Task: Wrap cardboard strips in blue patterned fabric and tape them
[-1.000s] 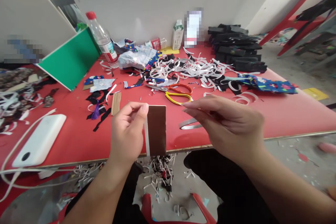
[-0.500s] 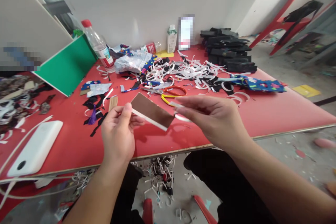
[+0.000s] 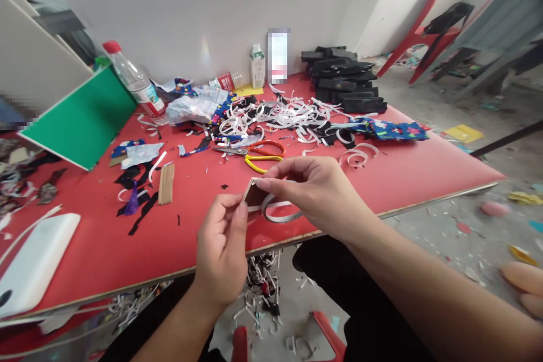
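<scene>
A small brown card [image 3: 254, 197] with a pale edge is pinched between the thumb and fingers of my left hand [image 3: 223, 243], just above the table's front edge. My right hand [image 3: 311, 186] meets the card's upper corner, its thumb and forefinger pressed together on a narrow white strip. A loop of that strip [image 3: 282, 218] curls below my right fingers. Part of the card is hidden behind both hands. Scissors [image 3: 241, 152] with one red and one yellow handle lie on the table right behind my right hand.
White strip offcuts [image 3: 292, 116] heap on the red table [image 3: 190, 243]. Around them are stacked black pieces [image 3: 348, 82], patterned fabric [image 3: 396, 129], a plastic bottle [image 3: 144, 93], a green board [image 3: 80, 119] and a white power bank [image 3: 38, 263]. Scraps litter the floor.
The card has turned more upright and end-on. My right hand has come in to the card's corner, and the white strip now hangs in a larger loop. The view has shifted right.
</scene>
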Tool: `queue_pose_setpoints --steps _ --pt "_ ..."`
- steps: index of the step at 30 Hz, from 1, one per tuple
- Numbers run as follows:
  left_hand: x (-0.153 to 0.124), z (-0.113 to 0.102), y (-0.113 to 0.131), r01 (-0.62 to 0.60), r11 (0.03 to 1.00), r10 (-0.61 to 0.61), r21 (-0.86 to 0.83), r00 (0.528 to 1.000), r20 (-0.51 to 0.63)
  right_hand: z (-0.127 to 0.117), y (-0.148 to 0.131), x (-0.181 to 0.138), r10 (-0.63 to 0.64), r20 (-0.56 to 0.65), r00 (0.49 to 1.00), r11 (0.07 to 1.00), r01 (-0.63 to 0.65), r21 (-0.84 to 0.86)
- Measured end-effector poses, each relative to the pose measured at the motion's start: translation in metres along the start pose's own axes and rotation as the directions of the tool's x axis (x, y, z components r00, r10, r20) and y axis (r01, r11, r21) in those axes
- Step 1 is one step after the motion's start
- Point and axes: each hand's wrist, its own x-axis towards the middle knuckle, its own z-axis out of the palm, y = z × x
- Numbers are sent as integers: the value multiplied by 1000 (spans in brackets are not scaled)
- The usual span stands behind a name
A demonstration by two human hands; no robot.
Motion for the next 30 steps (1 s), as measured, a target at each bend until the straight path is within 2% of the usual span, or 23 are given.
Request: queue_pose_setpoints --steps 4,6,9,12,15,22,26,30 --pt "0 7 4 126 962 -92 -240 985 147 1 3 -2 -37 58 998 998 40 -47" --pt "4 7 4 203 944 -157 -259 969 190 3 6 -3 -64 92 994 994 72 -85" --pt "11 3 -2 300 930 -263 -214 947 183 5 10 -3 -80 115 990 982 98 -160" --pt "14 -3 -8 352 905 -324 -240 934 150 4 12 -3 -47 120 992 964 77 -255" --pt "12 -6 -9 361 894 -320 -265 929 186 2 11 -3 -17 131 991 945 59 -323" --pt "10 -4 -4 330 906 -260 -266 928 267 4 7 -6 -38 101 994 940 70 -334" --pt "10 -6 0 328 916 -266 -232 928 263 4 11 -7 -101 77 992 902 124 -413" --pt "10 -6 2 305 930 -253 -203 936 245 5 14 -7 -93 75 993 904 116 -412"
